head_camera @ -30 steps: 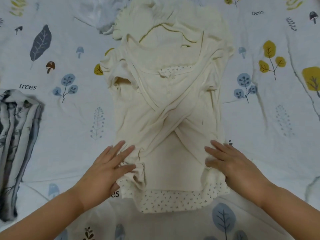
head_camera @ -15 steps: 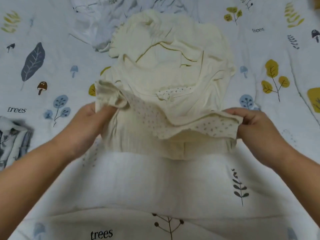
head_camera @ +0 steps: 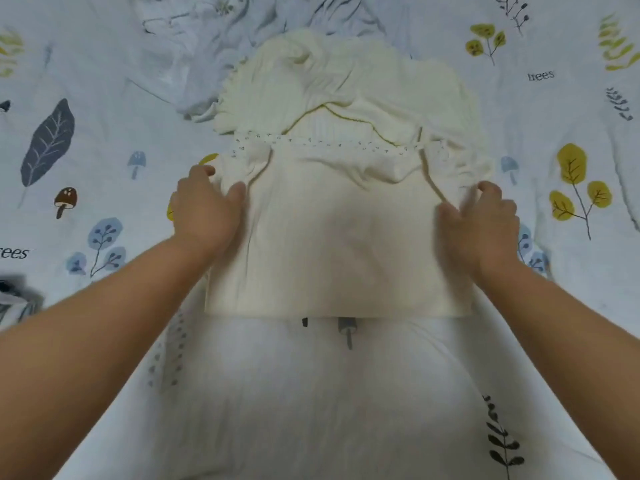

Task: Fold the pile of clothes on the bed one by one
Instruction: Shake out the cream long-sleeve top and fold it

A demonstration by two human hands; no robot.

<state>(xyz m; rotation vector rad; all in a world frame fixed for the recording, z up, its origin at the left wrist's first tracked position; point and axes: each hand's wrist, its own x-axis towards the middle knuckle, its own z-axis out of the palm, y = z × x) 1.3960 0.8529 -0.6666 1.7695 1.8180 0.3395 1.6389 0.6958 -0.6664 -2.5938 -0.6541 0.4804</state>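
Observation:
A cream garment [head_camera: 339, 244] lies in the middle of the bed, folded in half, its dotted hem [head_camera: 311, 142] now across the top. My left hand [head_camera: 204, 216] holds its left edge, thumb on top of the cloth and fingers curled over the side. At the right edge my right hand [head_camera: 481, 223], blurred by motion, grips the same way. The upper part of the garment [head_camera: 346, 81] bunches in wrinkles beyond the hem.
A crumpled pale grey-white cloth [head_camera: 225, 39] lies at the far top of the bed. A dark striped folded garment [head_camera: 14, 299] shows at the left edge. The leaf-and-mushroom printed sheet [head_camera: 311, 393] covers everything else.
Both hands lifted the garment's bottom hem and carried it away from me, laying it over the upper half. The view shifted forward with them.

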